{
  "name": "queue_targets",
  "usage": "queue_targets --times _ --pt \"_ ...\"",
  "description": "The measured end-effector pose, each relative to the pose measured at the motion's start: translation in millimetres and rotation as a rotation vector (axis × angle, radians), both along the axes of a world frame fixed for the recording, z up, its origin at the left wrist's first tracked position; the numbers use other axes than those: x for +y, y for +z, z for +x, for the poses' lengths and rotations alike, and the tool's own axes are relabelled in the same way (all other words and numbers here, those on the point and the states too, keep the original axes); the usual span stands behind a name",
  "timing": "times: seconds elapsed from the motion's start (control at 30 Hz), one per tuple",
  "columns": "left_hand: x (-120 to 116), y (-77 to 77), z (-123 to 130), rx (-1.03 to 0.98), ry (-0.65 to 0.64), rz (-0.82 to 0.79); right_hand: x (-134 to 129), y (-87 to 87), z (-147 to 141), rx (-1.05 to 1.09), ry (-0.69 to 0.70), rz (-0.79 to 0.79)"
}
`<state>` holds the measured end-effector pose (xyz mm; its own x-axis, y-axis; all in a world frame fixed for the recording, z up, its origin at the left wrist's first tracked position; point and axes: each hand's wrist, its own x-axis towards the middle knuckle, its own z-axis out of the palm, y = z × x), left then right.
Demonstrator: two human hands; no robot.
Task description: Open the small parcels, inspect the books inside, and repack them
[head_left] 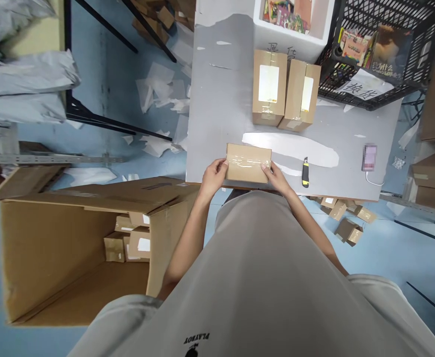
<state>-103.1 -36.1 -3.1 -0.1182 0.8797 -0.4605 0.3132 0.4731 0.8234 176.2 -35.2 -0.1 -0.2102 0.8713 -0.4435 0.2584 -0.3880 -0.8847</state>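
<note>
Two-handed grip (214, 175) on one carton (249, 162), two boxes (269, 85) just beyond

A grey shirt (269, 263) with 2 short sleeves (123, 315); a black PLAYBOY print (197, 338) on the chest, a black emblem (191, 351) beside it, partly cut off. Forearms (190, 225) and hands (213, 177) are bare.

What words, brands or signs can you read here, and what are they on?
"PLAYBOY", upside down: the grey shirt.
"换货", handwritten: the paper on the black crate.
Handwritten characters, too unclear to quote: the white box.
Too small or blurred: the labels on the two taped boxes, and the covers of the books.
No writing shows on the held box.
</note>
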Motion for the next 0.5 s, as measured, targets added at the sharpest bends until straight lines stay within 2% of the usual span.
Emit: queue_targets --times 0.13,0.23,0.3,0.43,0.5 --pt "-5.0 -3.2 9.3 -0.138 0.018 0.002 -2.9 -0.3 26.1 0.042 -0.022 -0.018" --pt "-2.7 -15.2 17.1 -0.263 0.064 -0.082 -10.3 -5.2 57.1 0.047 -0.083 -0.064" --pt "2.4 -27.6 21.3 -0.258 0.107 -0.141 -15.8 -8.7 77.5 0.010 -0.177 -0.065" --pt "14.5 -51.7 34.0 -0.173 0.155 -0.222 -26.9 -6.6 106.4 -0.178 -0.455 0.013" --pt "17.8 -59.0 45.4 -0.211 0.158 -0.254 -32.4 -1.1 112.2 -0.217 -0.487 0.048"
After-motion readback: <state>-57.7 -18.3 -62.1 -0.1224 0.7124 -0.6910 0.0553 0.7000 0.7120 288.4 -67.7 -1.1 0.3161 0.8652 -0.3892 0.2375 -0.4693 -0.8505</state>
